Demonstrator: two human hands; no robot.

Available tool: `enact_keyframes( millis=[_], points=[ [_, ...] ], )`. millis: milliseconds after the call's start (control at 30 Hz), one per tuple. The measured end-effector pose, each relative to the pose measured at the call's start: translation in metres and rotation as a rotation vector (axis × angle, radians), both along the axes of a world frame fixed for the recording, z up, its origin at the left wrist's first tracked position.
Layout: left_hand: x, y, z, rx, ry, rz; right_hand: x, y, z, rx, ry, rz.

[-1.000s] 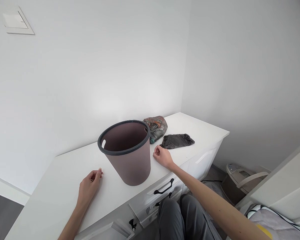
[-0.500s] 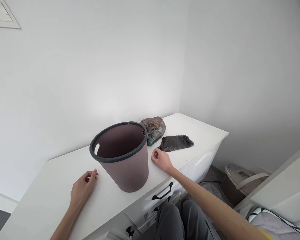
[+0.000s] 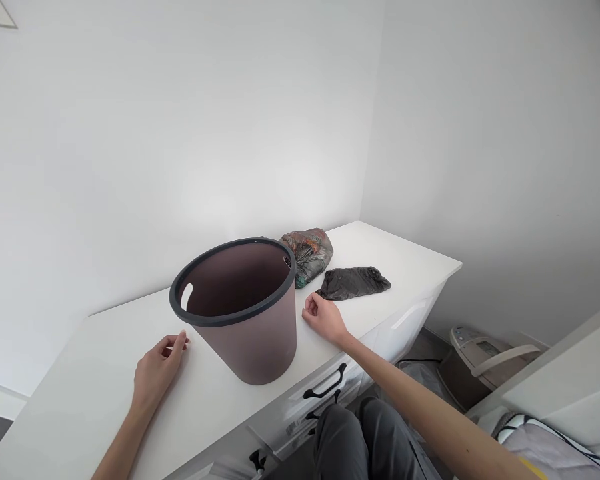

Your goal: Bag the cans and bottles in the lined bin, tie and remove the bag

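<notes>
A tall, round, tapering mauve-brown plastic bin (image 3: 250, 350) with a dark grey rim (image 3: 233, 320) stands upright on the glossy white surface (image 3: 95, 373), between the two bare hands; no bag shows folded over its rim. The left hand (image 3: 155, 370) rests on the surface, left of the bin and apart from its wall. Its grip is loosely curled around nothing visible; I cannot tell whether thumb and fingertips meet. The right hand (image 3: 327, 321) rests right of the bin, its grip folded together, thumb against the bent fingers, with nothing seen in it. Just beyond its fingers lies a flat, crumpled black plastic bundle (image 3: 355, 283); whether they touch is unclear. At the far side, partly hidden behind the bin's rim, sits a bulging, see-through dark plastic bag (image 3: 316, 257) with coloured contents.

The step in hand looks like rest or readiness, as neither grip has hold of anything. Any next move would call for the fingers to uncurl first; the black bundle seems the easiest reach for the right hand, the bin's near wall for the left.
</notes>
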State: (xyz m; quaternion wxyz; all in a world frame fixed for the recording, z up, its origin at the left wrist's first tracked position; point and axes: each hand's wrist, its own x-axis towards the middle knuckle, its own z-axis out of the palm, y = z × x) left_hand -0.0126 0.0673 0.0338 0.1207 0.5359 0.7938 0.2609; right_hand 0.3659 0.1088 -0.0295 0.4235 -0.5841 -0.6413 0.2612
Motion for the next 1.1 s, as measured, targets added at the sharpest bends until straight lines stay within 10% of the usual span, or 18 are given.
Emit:
enact_keyframes(
  millis=[467,733,1100],
  points=[
    [0.004,-0.005,0.004,0.055,-0.021,-0.019,0.002,0.001,-0.003,0.17,0.079,-0.111],
    [0.002,-0.008,0.002,0.069,-0.082,-0.029,0.027,-0.002,-0.008,0.393,-0.471,-0.295],
    [0.001,-0.007,-0.001,0.071,-0.044,-0.057,0.058,0.009,-0.03,-0.058,-0.738,-0.283]
  ],
)
